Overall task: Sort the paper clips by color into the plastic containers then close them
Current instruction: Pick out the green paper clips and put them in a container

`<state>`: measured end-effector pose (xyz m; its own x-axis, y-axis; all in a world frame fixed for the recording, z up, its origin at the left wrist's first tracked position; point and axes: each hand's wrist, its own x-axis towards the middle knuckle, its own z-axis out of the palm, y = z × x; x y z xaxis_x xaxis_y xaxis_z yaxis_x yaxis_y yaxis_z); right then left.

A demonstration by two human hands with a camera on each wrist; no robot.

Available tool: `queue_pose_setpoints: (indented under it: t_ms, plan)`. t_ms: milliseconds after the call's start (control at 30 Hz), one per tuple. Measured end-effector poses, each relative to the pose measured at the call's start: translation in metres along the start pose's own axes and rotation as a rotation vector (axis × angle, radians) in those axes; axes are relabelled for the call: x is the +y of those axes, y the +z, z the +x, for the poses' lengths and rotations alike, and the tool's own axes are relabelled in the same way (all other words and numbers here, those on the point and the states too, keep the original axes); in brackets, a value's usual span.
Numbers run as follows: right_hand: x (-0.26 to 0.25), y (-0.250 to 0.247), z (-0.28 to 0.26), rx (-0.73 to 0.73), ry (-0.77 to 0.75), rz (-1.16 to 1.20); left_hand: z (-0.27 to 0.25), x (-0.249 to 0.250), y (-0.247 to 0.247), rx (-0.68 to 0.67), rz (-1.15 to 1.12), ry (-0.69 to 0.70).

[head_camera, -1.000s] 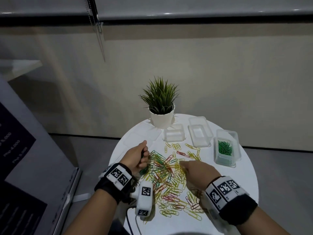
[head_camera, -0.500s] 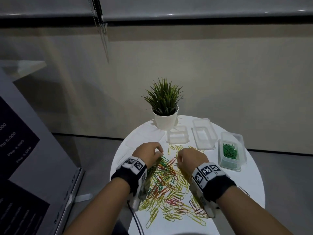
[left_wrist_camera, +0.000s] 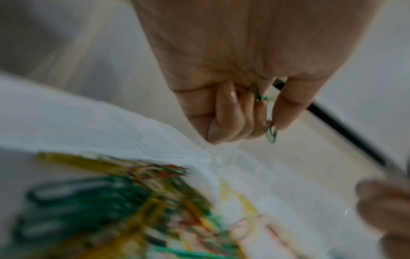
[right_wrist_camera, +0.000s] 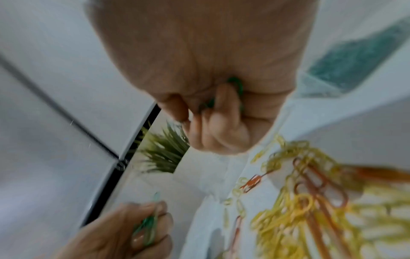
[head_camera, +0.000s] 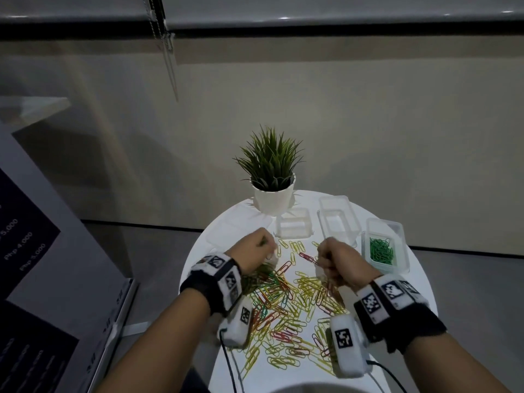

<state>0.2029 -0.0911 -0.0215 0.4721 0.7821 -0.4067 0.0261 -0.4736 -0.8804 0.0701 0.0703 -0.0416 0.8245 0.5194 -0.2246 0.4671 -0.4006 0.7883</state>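
A pile of yellow, red and green paper clips [head_camera: 286,304] covers the near half of the round white table [head_camera: 402,296]. My left hand [head_camera: 256,252] is fisted above the pile's far left edge, gripping green paper clips [left_wrist_camera: 272,133] that poke out between thumb and fingers. My right hand [head_camera: 337,263] is fisted over the pile's far right side, with green paper clips [right_wrist_camera: 236,85] tucked in its curled fingers. Three clear plastic containers stand beyond: a small one [head_camera: 293,231], a middle one [head_camera: 337,222], and one with green clips [head_camera: 382,251] at the right.
A potted plant [head_camera: 272,180] in a white pot stands at the table's far edge, just behind the small container. A clear lid [head_camera: 224,236] lies flat on the table left of my left hand. Cables hang from both wrist cameras.
Both hands have risen off the pile and drawn toward the far side of the table. The right hand went from flat over the clips to a fist holding green ones.
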Motion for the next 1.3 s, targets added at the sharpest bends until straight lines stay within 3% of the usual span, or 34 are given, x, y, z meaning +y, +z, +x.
queue_pose_setpoints:
  t_ms: [67, 133, 200, 267, 333, 400, 500, 600, 767, 967, 1100, 1300]
  plan:
    - [-0.001, -0.003, -0.012, -0.052, -0.011, 0.653, -0.013, 0.005, -0.007, 0.065, -0.529, -0.080]
    - [0.001, 0.001, -0.016, -0.097, -0.016, 0.819, -0.028, 0.010, -0.016, 0.044, -1.017, -0.092]
    - [-0.002, 0.011, -0.014, -0.092, 0.008, 0.740, -0.040, 0.010, -0.021, 0.033, -1.261, -0.072]
    - [-0.006, 0.024, -0.011, -0.025, -0.044, 0.313, -0.046, 0.003, -0.022, 0.051, -1.311, -0.108]
    - [-0.002, 0.039, -0.010, 0.004, -0.153, -0.326, -0.047, -0.005, -0.019, 0.086, -1.227, -0.174]
    - [0.009, 0.054, -0.010, -0.062, -0.206, -0.853, -0.049, -0.012, -0.015, 0.113, -1.005, -0.193]
    - [0.021, 0.063, -0.016, -0.101, -0.178, -1.266, -0.049, -0.022, -0.012, 0.149, -0.514, -0.168]
    - [0.024, 0.051, -0.017, -0.051, -0.112, -1.330, -0.045, -0.031, -0.012, 0.176, -0.124, -0.083]
    - [0.015, 0.035, -0.016, 0.006, -0.034, -1.319, -0.037, -0.028, -0.009, 0.111, 0.301, -0.008]
    - [0.008, 0.031, -0.003, 0.193, -0.122, -1.028, -0.022, -0.019, -0.002, -0.021, 0.517, 0.046]
    - [0.006, 0.027, 0.012, 0.261, -0.138, -0.988, -0.020, -0.017, 0.000, -0.002, 0.484, 0.080]
    - [0.006, 0.032, 0.025, 0.156, -0.190, -1.194, -0.025, -0.017, -0.001, 0.070, -0.140, -0.048]
